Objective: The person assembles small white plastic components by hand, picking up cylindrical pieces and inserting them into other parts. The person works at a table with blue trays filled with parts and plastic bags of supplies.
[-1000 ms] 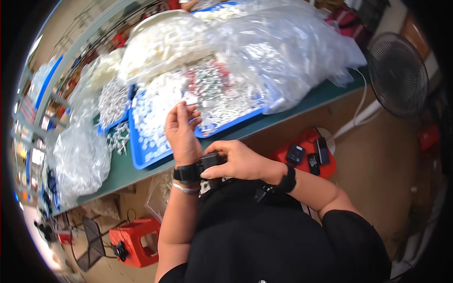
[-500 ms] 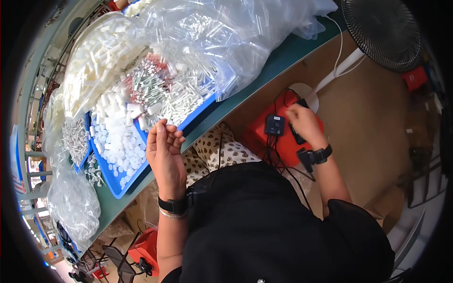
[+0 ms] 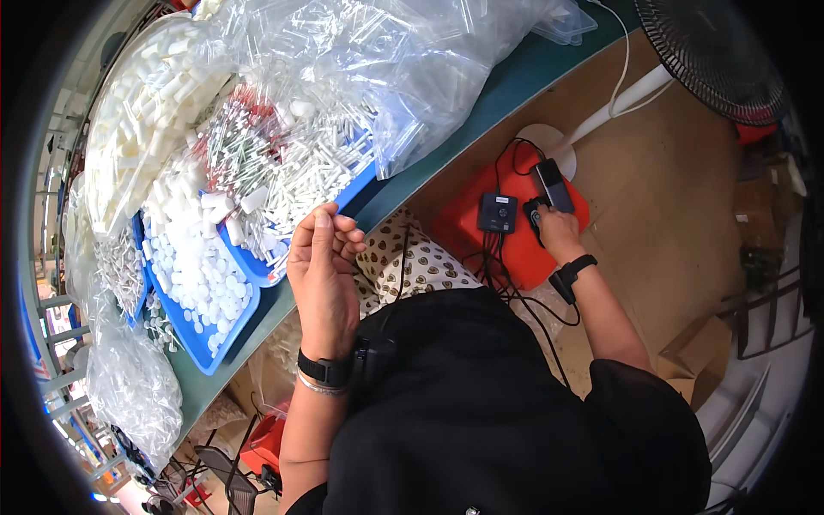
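Observation:
My right hand (image 3: 561, 233) reaches down to the red stool (image 3: 515, 264) on my right. Its fingers close on a small black handheld device (image 3: 534, 215) with a round button; some fingertips are hidden. Just beyond lies a flat black phone-like device (image 3: 554, 184). Left of these sits a black box (image 3: 497, 212) with several cables. My left hand (image 3: 326, 270) is raised at the table edge, thumb against the loosely curled fingers, nothing visible in them. Nearest to it are the blue trays (image 3: 210, 348), holding white round plastic pieces (image 3: 215, 296) and small white rods (image 3: 313, 184).
The green table (image 3: 506, 81) bears a large clear plastic bag (image 3: 429, 69), a bag of white tubes (image 3: 142, 120) and red-and-silver pins (image 3: 245, 142). A fan (image 3: 712, 56) stands at the far right, its white cord (image 3: 620, 69) looping near the table. A cardboard box (image 3: 699, 356) lies right.
My right hand has lowered onto the stool and closed on the small device, uncovering the phone-like one. My left hand has shifted slightly right in the picture, still curled.

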`<state>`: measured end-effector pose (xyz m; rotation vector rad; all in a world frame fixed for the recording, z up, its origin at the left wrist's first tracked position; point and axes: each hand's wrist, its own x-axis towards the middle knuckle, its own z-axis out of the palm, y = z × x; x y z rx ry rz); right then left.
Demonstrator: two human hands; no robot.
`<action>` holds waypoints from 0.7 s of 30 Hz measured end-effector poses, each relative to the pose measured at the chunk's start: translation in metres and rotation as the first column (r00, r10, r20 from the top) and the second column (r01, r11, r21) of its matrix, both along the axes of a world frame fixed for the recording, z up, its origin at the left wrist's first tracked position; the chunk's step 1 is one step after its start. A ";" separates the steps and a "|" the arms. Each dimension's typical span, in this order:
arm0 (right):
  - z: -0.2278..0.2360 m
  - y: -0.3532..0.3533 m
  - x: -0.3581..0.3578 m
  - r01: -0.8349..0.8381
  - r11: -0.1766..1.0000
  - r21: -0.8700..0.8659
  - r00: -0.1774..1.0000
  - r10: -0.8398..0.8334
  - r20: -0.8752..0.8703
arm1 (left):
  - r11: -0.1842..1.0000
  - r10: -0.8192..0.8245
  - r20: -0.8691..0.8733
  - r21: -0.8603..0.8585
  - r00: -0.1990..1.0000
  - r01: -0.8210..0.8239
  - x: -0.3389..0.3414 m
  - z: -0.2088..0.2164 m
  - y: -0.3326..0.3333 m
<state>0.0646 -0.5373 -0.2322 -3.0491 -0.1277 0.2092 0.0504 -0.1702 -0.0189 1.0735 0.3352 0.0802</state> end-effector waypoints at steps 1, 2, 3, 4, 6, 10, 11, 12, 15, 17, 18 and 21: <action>-0.005 -0.002 0.001 -0.006 1.000 -0.011 1.000 0.006 0.006 | 1.000 0.004 -0.006 -0.003 1.000 -0.004 0.000 -0.001 0.000; -0.009 -0.005 0.000 -0.005 1.000 -0.020 1.000 0.006 0.016 | 1.000 0.009 -0.012 -0.006 1.000 -0.009 0.000 -0.002 0.001; -0.009 -0.004 0.002 -0.012 1.000 -0.026 1.000 0.013 0.027 | 1.000 0.009 -0.018 -0.020 1.000 -0.010 0.000 -0.002 0.002; -0.010 -0.002 0.003 -0.019 0.999 -0.032 0.999 0.021 0.037 | 0.999 0.010 -0.024 -0.034 1.000 -0.011 -0.001 -0.003 0.002; 0.006 0.001 0.000 -0.015 1.000 0.004 0.987 0.014 0.157 | 0.997 0.002 -0.023 -0.074 1.000 -0.004 -0.001 -0.004 0.003; 0.042 0.012 0.002 0.001 0.987 0.160 0.949 -0.051 0.310 | 0.984 -0.001 -0.025 -0.177 1.000 -0.004 0.001 -0.004 0.004; 0.055 0.017 0.003 0.008 0.972 0.233 0.948 -0.082 0.309 | 0.974 0.009 -0.016 -0.225 1.000 -0.012 0.002 -0.004 0.002; 0.071 0.027 0.002 0.042 0.915 0.401 0.967 -0.139 0.216 | 0.967 0.002 -0.018 -0.254 1.000 -0.007 0.004 -0.001 0.001; 0.137 0.079 -0.002 -0.070 0.689 0.721 0.984 -0.069 0.162 | 0.944 0.016 0.005 -0.329 1.000 -0.014 0.014 -0.001 0.003; 0.181 0.123 -0.006 -0.384 0.664 0.641 0.892 0.088 0.444 | 0.938 0.020 0.062 -0.346 0.998 0.002 0.019 0.004 0.002; 0.198 0.141 -0.005 -0.483 0.644 0.594 0.844 0.160 0.512 | 0.935 0.037 0.075 -0.355 0.996 -0.008 0.021 0.006 0.002; 0.221 0.188 -0.013 -0.642 0.558 0.525 0.744 0.291 0.601 | 0.933 0.090 0.128 -0.357 0.988 -0.039 0.024 0.010 0.002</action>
